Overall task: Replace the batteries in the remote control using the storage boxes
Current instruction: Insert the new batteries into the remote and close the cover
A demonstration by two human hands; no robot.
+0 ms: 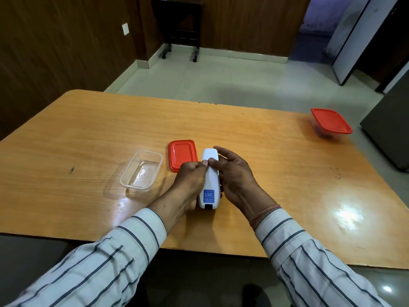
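Head cam, hands (190, 177) (236, 176) grip remote (212, 180), btn side hidden

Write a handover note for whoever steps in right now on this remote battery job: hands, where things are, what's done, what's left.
Left hand: grips the remote, thumb on its battery cover.
Right hand: holds the remote's other side, thumb also on the cover.
Remote: back side up, over the table.
Clear box: open, looks empty, left of the hands; its red lid lies beside it.
Closed box: far right, lid on, contents unclear.
Done: one box opened.
Left: cover looks still on; remove it, swap batteries, close up.
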